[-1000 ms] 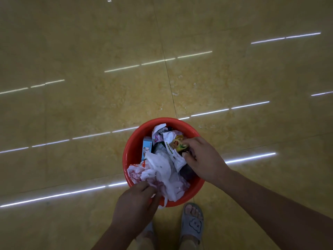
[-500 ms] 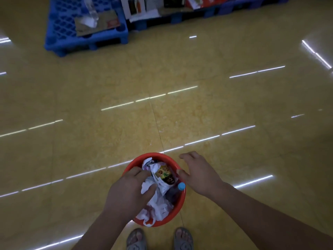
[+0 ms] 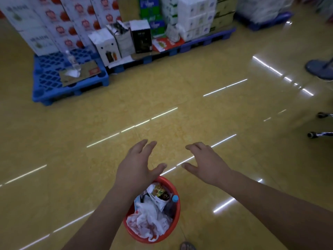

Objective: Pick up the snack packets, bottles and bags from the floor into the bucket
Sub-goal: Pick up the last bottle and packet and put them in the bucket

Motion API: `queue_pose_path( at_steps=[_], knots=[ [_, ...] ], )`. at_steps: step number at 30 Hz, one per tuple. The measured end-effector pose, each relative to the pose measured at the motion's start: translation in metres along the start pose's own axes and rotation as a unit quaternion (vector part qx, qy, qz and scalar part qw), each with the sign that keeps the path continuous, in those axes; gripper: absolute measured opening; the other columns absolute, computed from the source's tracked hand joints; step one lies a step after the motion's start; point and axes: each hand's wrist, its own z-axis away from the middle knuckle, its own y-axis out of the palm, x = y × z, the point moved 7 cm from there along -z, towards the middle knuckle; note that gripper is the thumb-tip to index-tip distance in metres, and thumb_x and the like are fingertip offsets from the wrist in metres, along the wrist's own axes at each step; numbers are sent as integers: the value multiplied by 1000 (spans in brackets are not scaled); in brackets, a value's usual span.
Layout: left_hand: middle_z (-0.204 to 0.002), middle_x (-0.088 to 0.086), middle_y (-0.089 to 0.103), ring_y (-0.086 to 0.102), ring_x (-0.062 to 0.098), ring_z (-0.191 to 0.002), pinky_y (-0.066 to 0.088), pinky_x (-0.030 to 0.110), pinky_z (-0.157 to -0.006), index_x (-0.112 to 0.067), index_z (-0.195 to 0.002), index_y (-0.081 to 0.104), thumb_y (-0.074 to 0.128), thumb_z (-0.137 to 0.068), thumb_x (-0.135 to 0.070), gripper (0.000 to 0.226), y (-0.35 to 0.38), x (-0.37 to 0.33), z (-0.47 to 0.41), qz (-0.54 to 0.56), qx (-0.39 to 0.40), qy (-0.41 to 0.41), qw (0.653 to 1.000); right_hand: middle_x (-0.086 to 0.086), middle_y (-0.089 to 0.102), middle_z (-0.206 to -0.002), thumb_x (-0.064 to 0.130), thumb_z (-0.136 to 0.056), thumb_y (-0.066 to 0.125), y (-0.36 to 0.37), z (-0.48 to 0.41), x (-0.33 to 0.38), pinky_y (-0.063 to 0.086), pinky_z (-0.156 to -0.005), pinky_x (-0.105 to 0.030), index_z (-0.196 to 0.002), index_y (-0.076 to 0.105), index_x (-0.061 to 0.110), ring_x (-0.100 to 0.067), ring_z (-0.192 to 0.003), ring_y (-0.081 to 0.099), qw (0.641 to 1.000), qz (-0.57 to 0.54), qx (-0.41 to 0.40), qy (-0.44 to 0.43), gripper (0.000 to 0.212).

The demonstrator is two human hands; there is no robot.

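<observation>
A red bucket (image 3: pixel 175 221) stands on the yellow floor close to my feet. It holds white plastic bags (image 3: pixel 149 221), a yellow-and-dark snack packet (image 3: pixel 161 193) and a bottle with a blue cap (image 3: pixel 175 197). My left hand (image 3: pixel 138 166) hovers above the bucket's far rim, palm down with fingers spread, holding nothing. My right hand (image 3: pixel 207 163) is raised to the right of it, also spread and empty. My left forearm hides the bucket's left side.
A blue pallet (image 3: pixel 48 78) at the far left carries cardboard and a clear bottle (image 3: pixel 73 61). Stacked cartons (image 3: pixel 124 38) line the back on more pallets. A round fan base (image 3: pixel 319 68) and cart wheels (image 3: pixel 311 135) sit at the right edge.
Both hands have left the bucket's contents and lifted up and forward, fingers opening. The view has tilted up, and the bucket now sits lower in it.
</observation>
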Motion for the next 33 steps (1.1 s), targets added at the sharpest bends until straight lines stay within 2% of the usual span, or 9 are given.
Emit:
queue_pose_path(
  at_steps=[4, 15, 23, 27, 33],
  knots=[
    [-155, -10, 30, 31, 13, -140, 45, 38, -103, -41, -146, 33, 60, -78, -69, 79, -39, -27, -5, 13, -21, 50, 998, -2, 42, -143, 57, -88, 56, -38, 31, 7, 44, -101, -39, -145, 37, 23, -24, -125, 44, 999, 11, -36, 32, 68],
    [-156, -11, 27, 28, 13, -142, 45, 37, -101, -43, -146, 31, 59, -77, -71, 80, -133, -93, 8, 5, -34, 165, 986, 0, 40, -144, 58, -86, 58, -129, 123, 30, 44, -101, -39, -145, 37, 26, -24, -125, 43, 983, 18, -134, 122, 70],
    [-158, -10, 25, 27, 14, -142, 44, 36, -99, -44, -146, 29, 63, -75, -69, 82, -166, -165, 24, 15, -22, 264, 964, 3, 39, -145, 59, -86, 59, -179, 204, 25, 43, -102, -38, -144, 38, 27, -22, -128, 41, 955, 19, -210, 209, 70],
    [-157, -12, 24, 27, 12, -142, 46, 34, -95, -45, -145, 30, 63, -75, -70, 82, -171, -208, 40, 21, -9, 315, 949, 3, 37, -146, 59, -85, 59, -191, 257, 16, 42, -103, -37, -143, 38, 28, -21, -130, 40, 935, 13, -242, 258, 70],
    [-156, -10, 28, 31, 13, -140, 45, 36, -98, -44, -144, 34, 65, -74, -69, 81, -171, -278, 73, 40, 1, 394, 918, 3, 36, -148, 58, -85, 60, -196, 347, 0, 41, -105, -37, -145, 37, 26, -19, -133, 38, 901, 9, -272, 338, 72]
  ],
)
